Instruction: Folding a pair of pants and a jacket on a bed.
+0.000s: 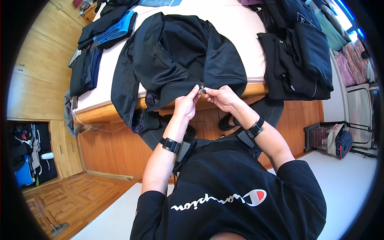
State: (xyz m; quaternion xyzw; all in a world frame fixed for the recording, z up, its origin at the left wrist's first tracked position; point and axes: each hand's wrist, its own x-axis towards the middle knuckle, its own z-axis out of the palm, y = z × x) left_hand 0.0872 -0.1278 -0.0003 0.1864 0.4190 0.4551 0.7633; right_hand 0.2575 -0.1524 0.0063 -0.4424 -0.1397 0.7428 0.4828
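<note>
A black zip jacket (168,52) lies spread on the bed, its bottom hem toward me at the bed's near edge. One sleeve hangs over the edge at the left, and a purple patterned lining shows at its opening. My left hand (187,105) pinches the left front edge at the hem, beside the zipper end. My right hand (224,98) is closed with thumb and finger on the small metal zipper piece (203,90), where the two front edges meet. Whether the two zipper sides are joined is too small to tell.
Folded dark clothes (86,68) and a blue garment (116,30) are stacked at the bed's left. More folded black clothes (296,60) lie at its right. The wooden bed frame (256,89) runs just before me. An open cupboard (34,152) and bags (338,138) stand at the sides.
</note>
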